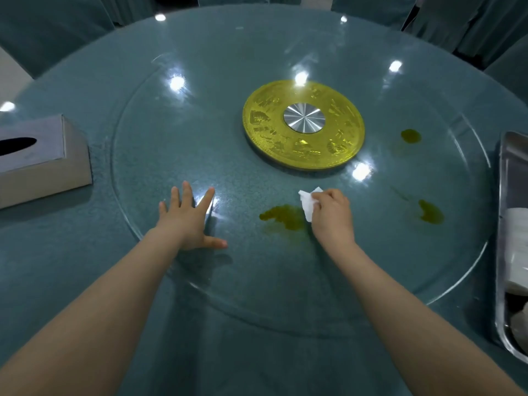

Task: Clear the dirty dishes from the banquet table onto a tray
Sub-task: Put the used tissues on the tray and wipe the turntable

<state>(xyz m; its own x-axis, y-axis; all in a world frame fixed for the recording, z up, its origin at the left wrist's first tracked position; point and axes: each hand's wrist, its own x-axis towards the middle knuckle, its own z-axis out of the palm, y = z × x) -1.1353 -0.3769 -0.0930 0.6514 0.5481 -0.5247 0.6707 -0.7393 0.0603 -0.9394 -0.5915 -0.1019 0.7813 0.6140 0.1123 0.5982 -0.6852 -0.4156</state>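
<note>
a teal cloth is being shown over the desk [85,267]. a gold embossed disc [303,124] with a silver centre, olive-green spills [281,217], a white tissue [308,202] and a grey tissue box [43,158] are being seen.

Banquet hall: round table [85,281] with glass turntable [285,281]

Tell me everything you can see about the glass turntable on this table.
The glass turntable is a large clear round disc lying flat on the teal-covered table, turning on a gold hub with a silver centre. Ceiling lights glare off it. Three olive-green smears soil it: one near, two at right. The left hand presses flat on it, fingers spread; the right hand pinches a white tissue at the near smear.
</note>
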